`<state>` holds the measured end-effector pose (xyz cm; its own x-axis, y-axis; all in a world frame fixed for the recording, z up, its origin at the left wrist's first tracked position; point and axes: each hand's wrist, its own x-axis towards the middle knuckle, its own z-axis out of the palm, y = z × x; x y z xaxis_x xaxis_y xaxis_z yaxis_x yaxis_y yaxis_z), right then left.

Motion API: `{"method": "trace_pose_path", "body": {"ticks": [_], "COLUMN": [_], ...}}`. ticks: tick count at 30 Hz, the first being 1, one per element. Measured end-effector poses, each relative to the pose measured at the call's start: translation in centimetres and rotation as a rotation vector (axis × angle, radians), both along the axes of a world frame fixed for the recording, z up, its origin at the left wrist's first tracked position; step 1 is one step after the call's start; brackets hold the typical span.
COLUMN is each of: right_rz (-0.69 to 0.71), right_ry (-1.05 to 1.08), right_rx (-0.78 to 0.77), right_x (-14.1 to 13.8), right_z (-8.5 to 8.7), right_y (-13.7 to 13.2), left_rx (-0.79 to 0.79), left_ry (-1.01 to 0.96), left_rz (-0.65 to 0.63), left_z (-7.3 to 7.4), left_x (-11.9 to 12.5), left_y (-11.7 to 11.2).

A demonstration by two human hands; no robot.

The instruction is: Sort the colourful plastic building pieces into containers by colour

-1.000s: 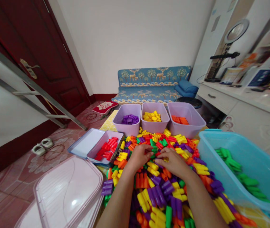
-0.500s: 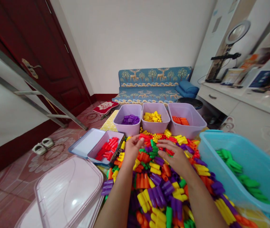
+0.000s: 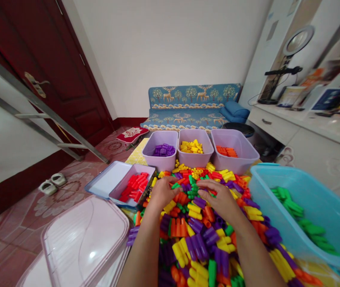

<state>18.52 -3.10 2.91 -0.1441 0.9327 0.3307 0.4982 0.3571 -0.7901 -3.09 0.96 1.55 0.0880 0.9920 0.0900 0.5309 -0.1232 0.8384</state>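
Observation:
A large heap of plastic tube-shaped building pieces point(image 3: 198, 245) in purple, yellow, orange, red and green covers the table before me. My left hand point(image 3: 165, 193) is low over the heap's far left part, fingers curved and thumb apart. A green piece point(image 3: 176, 185) shows between that thumb and the fingers; I cannot make out whether they touch it. Opposite, my right hand point(image 3: 219, 197) hovers palm inward with its fingers stretched and nothing visible in them. Between both hands lies a cluster of green pieces point(image 3: 192, 191).
Along the far edge stand lilac bins with purple point(image 3: 160, 161), yellow point(image 3: 196, 160) and orange pieces point(image 3: 235, 161). A tin point(image 3: 116, 195) of red pieces is at left, above pale lids point(image 3: 86, 235). At right, a blue tub point(image 3: 280, 223) holds green pieces.
My left hand has shifted slightly left and nearer to me, away from a red piece at its fingertips. My right hand has barely moved.

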Motion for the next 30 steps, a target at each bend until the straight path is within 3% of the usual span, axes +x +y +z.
{"method": "trace_pose_path", "body": {"ticks": [2,5,7,10,12,15,21,27,30], "right_rz": [-0.004,-0.004,-0.008,-0.025,-0.043,-0.074,-0.057,-0.097,-0.228], "right_ry": [-0.008,-0.013,-0.012,-0.007,0.021,0.100,0.210,0.204,0.246], "right_rx": [-0.024,-0.046,-0.045,-0.044,-0.071,-0.139,-0.149,-0.128,-0.103], "right_x": [0.0,0.0,-0.1,-0.1,-0.2,-0.4,-0.8,-0.1,0.7], "right_z": [0.1,0.0,-0.1,-0.4,-0.6,-0.5,-0.1,-0.8,-1.2], "right_y": [-0.1,-0.1,-0.1,0.1,0.2,0.2,-0.1,0.3,0.6], "left_rx": [-0.017,-0.007,-0.026,-0.185,-0.282,-0.333,-0.338,-0.276,-0.156], "left_ry": [0.234,0.273,0.106,-0.354,-0.600,-0.735,-0.737,-0.683,-0.513], "left_rz": [-0.140,-0.203,-0.104,0.002,-0.030,-0.126,-0.195,-0.250,-0.149], "left_z": [-0.2,-0.6,-1.0,-1.1,-0.8,0.0,1.1,0.5,0.2], "left_x": [0.0,0.5,1.1,2.2,2.8,3.3,3.8,3.8,2.8], "left_y": [-0.4,-0.4,0.0,0.4,0.3,-0.2,-1.2,-0.8,-0.2]}}
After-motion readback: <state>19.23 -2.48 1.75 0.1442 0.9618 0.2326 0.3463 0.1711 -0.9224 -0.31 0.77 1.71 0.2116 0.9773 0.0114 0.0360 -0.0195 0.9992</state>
